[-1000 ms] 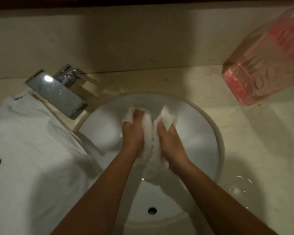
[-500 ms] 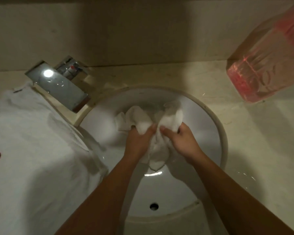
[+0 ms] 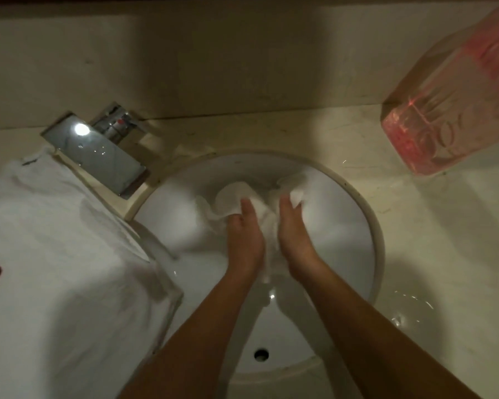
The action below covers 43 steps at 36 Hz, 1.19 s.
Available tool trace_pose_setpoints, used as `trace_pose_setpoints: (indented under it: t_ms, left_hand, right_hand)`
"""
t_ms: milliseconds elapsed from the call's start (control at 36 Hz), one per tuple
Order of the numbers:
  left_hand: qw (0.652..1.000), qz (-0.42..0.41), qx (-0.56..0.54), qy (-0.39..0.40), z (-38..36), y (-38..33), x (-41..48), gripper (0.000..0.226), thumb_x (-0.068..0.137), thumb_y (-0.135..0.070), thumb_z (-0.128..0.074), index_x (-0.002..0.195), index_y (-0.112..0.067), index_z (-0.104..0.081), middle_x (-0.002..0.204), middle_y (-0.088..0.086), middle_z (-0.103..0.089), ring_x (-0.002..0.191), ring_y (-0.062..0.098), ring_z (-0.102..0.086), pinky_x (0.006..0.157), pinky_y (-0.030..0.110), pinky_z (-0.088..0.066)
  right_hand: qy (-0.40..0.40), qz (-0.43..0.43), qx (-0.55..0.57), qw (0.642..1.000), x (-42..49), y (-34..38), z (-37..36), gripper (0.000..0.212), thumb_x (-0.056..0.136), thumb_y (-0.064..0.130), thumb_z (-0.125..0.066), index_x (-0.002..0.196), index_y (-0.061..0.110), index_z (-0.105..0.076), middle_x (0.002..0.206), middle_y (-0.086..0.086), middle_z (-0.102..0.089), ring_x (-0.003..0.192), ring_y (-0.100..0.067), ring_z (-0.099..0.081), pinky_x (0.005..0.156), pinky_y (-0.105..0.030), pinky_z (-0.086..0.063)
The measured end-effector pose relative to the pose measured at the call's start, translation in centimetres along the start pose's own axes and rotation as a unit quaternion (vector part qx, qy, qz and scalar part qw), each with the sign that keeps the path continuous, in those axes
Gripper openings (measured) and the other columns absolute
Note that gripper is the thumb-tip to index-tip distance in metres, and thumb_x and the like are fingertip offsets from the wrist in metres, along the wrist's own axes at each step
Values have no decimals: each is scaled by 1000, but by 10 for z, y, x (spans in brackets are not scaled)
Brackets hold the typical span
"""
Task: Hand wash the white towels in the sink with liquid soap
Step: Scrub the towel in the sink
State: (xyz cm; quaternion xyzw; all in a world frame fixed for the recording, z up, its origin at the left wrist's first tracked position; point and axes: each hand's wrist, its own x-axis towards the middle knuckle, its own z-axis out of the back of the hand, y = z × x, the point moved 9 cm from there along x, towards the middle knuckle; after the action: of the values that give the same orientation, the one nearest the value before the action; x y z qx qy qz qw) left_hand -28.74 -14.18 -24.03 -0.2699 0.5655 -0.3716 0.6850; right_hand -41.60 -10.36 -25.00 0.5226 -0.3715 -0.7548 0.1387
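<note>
small white towel (image 3: 236,201): wet, bunched, creased, over round white sink (image 3: 375,243) | left hand (image 3: 244,240), right hand (image 3: 296,239): fingers curled, gripping its folds | larger white towel (image 3: 55,254): draped left of sink

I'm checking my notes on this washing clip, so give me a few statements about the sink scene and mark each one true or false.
1. The left hand and the right hand both grip a small white towel inside the sink. True.
2. The pink bottle stands left of the sink. False: it stands on the counter to the right of the sink, near the back wall.
3. A large white towel lies on the left side of the sink. True.
4. The faucet is mounted at the sink's right. False: it is at the back left.
</note>
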Motion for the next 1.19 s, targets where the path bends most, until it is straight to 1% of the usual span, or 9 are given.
trace_pose_setpoints:
  t_ms: [111, 222, 333, 444, 556, 778, 1000, 1083, 1195]
  left_hand:
    - [998, -22, 49, -43, 7, -4, 5, 66, 111, -57, -32, 120, 0, -65, 116, 16, -71, 110, 33, -67, 85, 31, -45]
    - [996, -47, 70, -28, 9, -10, 3, 66, 110, -56, -37, 117, 1, -70, 112, 16, -74, 106, 31, -70, 84, 34, -49]
    - [994, -84, 65, 3, -5, -20, -14, 58, 110, -54, -40, 108, -8, -75, 99, 5, -76, 95, 20, -72, 74, 27, -51]
    - [997, -22, 35, -69, 24, -20, 14, 63, 111, -57, -36, 114, -5, -70, 113, 13, -74, 105, 30, -69, 92, 38, -54]
    - [997, -62, 53, 13, -7, -25, -15, 60, 112, -53, -35, 116, -7, -73, 105, 5, -74, 96, 18, -69, 72, 19, -49]
    - [999, -42, 15, -25, 18, -21, 3, 54, 114, -48, -37, 87, -18, -73, 88, 2, -77, 88, 21, -73, 84, 40, -57]
    - [985, 86, 112, 100, 24, 34, -9, 68, 109, -60, -36, 147, -9, -60, 148, 16, -61, 135, 29, -57, 111, 34, -41]
    - [971, 167, 129, 109, 38, 52, 1, 129, 71, -108, -21, 155, -15, -53, 157, 17, -53, 144, 36, -50, 124, 49, -35]
    - [973, 158, 158, 62, 52, 40, 22, 126, 78, -101, -29, 161, -7, -41, 160, 22, -47, 146, 39, -47, 122, 46, -36]
  right_hand:
    - [32, 11, 42, 999, -34, -5, -17, 65, 111, 64, -23, 167, 32, -29, 155, 2, -51, 143, -24, -50, 123, -49, -39]
    - [30, 60, -7, 998, -30, 4, -9, 44, 116, 48, -28, 155, 33, -40, 147, 0, -57, 132, -21, -57, 113, -37, -45]
    - [-22, -15, 17, 1000, -16, 2, 2, 59, 113, 57, -28, 161, 26, -39, 151, -9, -58, 131, -32, -60, 114, -53, -48]
    - [60, 66, 19, 996, -61, 18, -22, 54, 114, 52, -27, 165, 33, -30, 149, 5, -55, 136, -18, -55, 119, -43, -44]
    - [-8, 26, 38, 999, -19, 27, 0, 58, 115, 52, -28, 167, 26, -29, 156, -7, -53, 136, -28, -57, 118, -50, -45]
    - [47, 77, 12, 996, -57, 20, -13, 42, 115, 51, -28, 155, 44, -36, 138, 7, -59, 125, -16, -60, 110, -39, -49]
    - [73, -64, -169, 981, 5, -34, 32, 32, 112, 32, -40, 128, 19, -64, 131, -14, -68, 105, -24, -66, 96, -34, -57]
    - [63, -110, -177, 976, 11, -40, 51, 53, 88, 63, -47, 122, 27, -65, 113, -10, -73, 98, -35, -71, 84, -46, -61]
    - [6, -72, -168, 983, 40, -33, 61, 97, 53, 93, -73, 114, 19, -54, 117, -8, -68, 102, -30, -70, 81, -37, -54]
